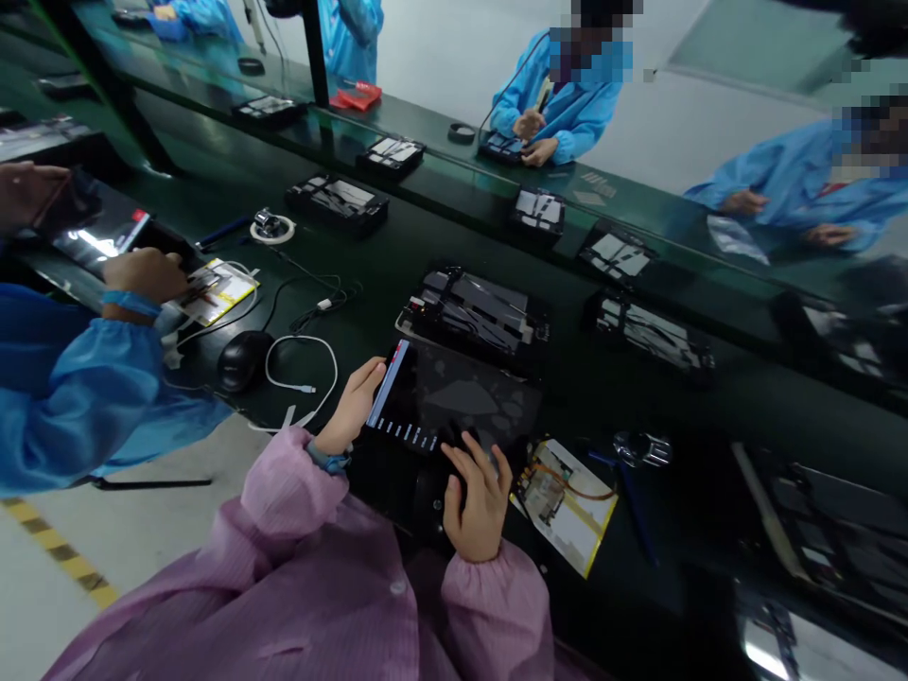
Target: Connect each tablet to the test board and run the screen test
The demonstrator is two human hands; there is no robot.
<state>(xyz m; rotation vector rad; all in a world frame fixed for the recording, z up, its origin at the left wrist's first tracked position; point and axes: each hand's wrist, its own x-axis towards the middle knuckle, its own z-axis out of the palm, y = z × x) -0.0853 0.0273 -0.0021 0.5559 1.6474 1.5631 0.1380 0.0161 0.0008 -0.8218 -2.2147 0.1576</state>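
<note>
My left hand (358, 405) grips the left edge of a dark tablet screen (461, 388), thumb on the near side. The screen is tilted, with a pale strip along its left side and small lit text along its lower edge. My right hand (480, 497) lies over its lower right part, fingers spread and fingertips at the glass. A black mouse (427, 497) sits left of that hand, partly hidden. To the right lies a battery with a circuit board (567, 506) and an orange ribbon cable. Behind the screen stands an opened device in a black tray (482, 307).
A blue-sleeved co-worker's hand (146, 274) works at another screen on the left. A white cable (333, 364) and a second black mouse (243, 359) lie between us. A metal roller-like item (642, 448) and blue tweezers (638, 511) are at right. Several trays line the bench.
</note>
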